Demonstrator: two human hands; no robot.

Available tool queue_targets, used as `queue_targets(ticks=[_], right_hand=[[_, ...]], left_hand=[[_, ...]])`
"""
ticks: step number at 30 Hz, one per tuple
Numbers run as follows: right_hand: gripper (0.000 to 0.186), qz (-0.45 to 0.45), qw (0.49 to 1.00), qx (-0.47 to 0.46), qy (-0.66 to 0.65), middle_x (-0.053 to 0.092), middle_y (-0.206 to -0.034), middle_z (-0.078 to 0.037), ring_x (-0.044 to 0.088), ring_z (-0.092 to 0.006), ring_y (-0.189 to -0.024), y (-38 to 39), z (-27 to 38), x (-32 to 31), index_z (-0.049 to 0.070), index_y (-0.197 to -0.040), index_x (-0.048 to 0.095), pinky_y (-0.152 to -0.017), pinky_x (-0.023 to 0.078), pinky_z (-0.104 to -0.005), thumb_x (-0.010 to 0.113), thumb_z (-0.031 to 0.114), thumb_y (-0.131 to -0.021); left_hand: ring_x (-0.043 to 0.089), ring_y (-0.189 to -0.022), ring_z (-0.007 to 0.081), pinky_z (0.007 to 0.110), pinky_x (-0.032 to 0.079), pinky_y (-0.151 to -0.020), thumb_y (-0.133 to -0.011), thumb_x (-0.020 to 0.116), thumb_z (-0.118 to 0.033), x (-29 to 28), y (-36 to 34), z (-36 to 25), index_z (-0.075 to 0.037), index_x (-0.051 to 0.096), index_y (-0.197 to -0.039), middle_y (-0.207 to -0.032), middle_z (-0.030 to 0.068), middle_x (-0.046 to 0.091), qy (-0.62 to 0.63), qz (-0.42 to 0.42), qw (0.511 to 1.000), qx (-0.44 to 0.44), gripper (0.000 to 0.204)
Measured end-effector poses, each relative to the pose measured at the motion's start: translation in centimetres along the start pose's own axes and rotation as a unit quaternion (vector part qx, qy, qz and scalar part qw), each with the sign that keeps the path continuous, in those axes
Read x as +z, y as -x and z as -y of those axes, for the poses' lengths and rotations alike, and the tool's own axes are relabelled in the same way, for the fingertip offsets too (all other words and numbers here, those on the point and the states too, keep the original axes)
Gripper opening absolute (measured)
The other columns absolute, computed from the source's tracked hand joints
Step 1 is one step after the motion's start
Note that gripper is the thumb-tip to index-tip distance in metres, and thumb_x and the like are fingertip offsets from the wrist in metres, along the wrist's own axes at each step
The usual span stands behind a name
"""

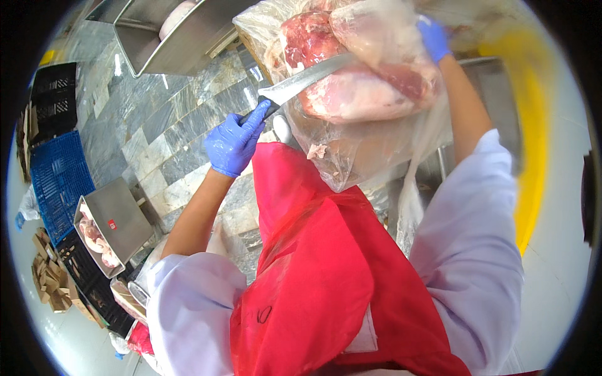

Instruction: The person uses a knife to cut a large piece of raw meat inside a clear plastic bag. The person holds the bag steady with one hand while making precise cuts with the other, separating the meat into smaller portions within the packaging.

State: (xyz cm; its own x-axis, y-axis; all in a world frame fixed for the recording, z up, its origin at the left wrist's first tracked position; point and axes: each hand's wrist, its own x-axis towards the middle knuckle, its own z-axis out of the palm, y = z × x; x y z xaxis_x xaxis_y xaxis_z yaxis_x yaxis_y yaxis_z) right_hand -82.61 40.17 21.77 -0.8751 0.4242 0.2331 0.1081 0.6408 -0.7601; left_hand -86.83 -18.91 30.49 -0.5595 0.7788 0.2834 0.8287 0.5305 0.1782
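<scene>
Glossy, rounded raw meat cuts (360, 94), red with pale fat, lie in crinkled clear plastic (310, 136). The left hand (231, 141) is curled around the handle of a broad, curved steel knife (307, 80), its tip across the meat. Motion blurs the right hand (434, 39) beside it; its grip cannot be told.
</scene>
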Motion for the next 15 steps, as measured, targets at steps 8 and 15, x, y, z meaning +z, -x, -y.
queue_targets(ticks=[8, 15], right_hand=[[0.055, 0.002, 0.965, 0.096, 0.245, 0.068, -0.126, -0.018, 0.067, -0.0338, -0.112, 2.7, 7.7, -4.4, 0.004, -0.131, 0.063, -0.097, 0.051, -0.0414, 0.062, 0.046, -0.094], [0.053, 0.053, 0.915, -0.12, 0.381, 0.068, -0.12, -0.018, 0.064, -0.0377, -0.111, 0.1, 19.8, 2.4, 0.009, -0.119, 0.07, -0.098, 0.049, -0.0464, 0.056, 0.055, -0.097]], left_hand=[[0.061, -0.06, 0.0281, 0.042, 0.049, -0.055, -0.096, 0.066, -0.031, -15.2, -3.3, -1.4, -0.039, 0.059, -0.142, -0.072, 0.009, 0.058, -0.105, 0.14, 0.984, -0.013, 0.048], [0.064, -0.065, 0.0285, 0.04, 0.051, -0.059, -0.093, 0.07, -0.031, -17.3, -5.9, 2.8, -0.039, 0.062, -0.138, -0.076, 0.0089, 0.062, -0.043, 0.04, 0.997, -0.045, 0.047]])
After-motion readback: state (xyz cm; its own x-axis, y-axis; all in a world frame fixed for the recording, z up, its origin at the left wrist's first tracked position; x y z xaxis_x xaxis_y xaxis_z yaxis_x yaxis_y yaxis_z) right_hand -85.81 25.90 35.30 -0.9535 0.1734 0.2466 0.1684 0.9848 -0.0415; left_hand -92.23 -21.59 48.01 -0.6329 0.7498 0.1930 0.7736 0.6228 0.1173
